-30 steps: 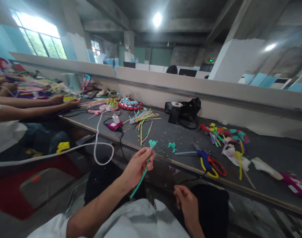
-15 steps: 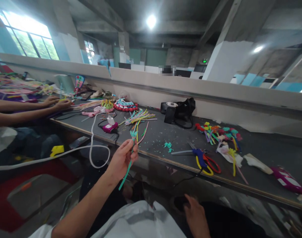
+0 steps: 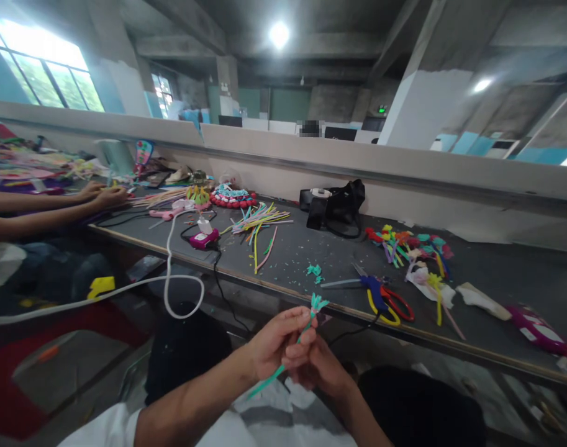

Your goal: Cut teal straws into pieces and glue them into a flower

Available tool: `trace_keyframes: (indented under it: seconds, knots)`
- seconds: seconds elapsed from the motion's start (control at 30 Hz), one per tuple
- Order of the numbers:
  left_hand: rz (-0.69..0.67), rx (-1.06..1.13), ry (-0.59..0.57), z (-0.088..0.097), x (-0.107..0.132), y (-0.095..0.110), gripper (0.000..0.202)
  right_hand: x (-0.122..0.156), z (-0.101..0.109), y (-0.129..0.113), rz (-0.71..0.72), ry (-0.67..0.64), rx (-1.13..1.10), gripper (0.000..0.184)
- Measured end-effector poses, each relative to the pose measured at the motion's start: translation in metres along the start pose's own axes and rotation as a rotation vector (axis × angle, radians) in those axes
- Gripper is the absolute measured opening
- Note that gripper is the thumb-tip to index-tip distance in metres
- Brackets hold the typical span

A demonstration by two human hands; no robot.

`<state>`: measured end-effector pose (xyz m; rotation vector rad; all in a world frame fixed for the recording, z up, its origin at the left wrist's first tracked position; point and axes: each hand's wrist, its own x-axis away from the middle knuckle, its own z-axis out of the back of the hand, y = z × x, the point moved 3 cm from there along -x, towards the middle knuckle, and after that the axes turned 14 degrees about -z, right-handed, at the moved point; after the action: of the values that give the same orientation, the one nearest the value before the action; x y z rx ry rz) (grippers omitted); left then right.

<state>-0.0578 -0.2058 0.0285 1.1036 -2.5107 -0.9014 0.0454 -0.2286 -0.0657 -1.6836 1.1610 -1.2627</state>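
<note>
A green chenille-like stem (image 3: 270, 380) with a splayed, flower-like tip is held over my lap, in front of the table edge. My left hand (image 3: 281, 338) pinches it just below the tip, thumb and fingers closed. Pressed against it from the right, my right hand (image 3: 318, 363) has its fingers curled around the same stem; part of its grip is hidden. The stem's tail slants down to the left beneath my hands. Small green scraps (image 3: 314, 271) lie on the table just beyond.
Pliers with blue-yellow handles (image 3: 379, 301) and a red handle lie on the dark table (image 3: 283, 276). Around are colourful stems (image 3: 264, 217), finished flowers (image 3: 404, 242), a black bag (image 3: 346, 205), a magenta device (image 3: 204, 239) and a white cable (image 3: 169, 273). Another person's hands (image 3: 108, 197) work at left.
My left hand has moved right and down with the green stem, away from the loose stems. My right hand has risen from my lap to meet it.
</note>
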Motion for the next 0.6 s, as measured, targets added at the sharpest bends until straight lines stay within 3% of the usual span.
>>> trace_keyframes:
  seconds: [0.07, 0.17, 0.3, 0.4, 0.53, 0.6]
  knots:
    - [-0.015, -0.017, -0.009, 0.006, 0.000, 0.009, 0.013, -0.002, 0.009, 0.007, -0.034, -0.007, 0.038, 0.059]
    - [-0.083, -0.084, -0.016, 0.019, -0.001, 0.031, 0.013, -0.001, 0.032, 0.021, -0.062, 0.089, 0.090, 0.051]
    - [-0.220, -0.243, 0.040, 0.032, 0.002, 0.070, 0.016, 0.010, 0.065, 0.053, -0.089, 0.276, 0.208, 0.057]
    - [-0.306, -0.217, 0.073, 0.034, 0.006, 0.089, 0.014, 0.019, 0.078, 0.073, -0.086, 0.371, 0.325, 0.058]
    - [-0.266, -0.121, 0.049, 0.028, 0.004, 0.079, 0.011, 0.020, 0.071, 0.063, -0.020, 0.392, 0.390, 0.038]
    - [-0.217, -0.097, 0.001, 0.023, 0.000, 0.064, 0.012, 0.014, 0.058, 0.041, 0.025, 0.364, 0.383, 0.046]
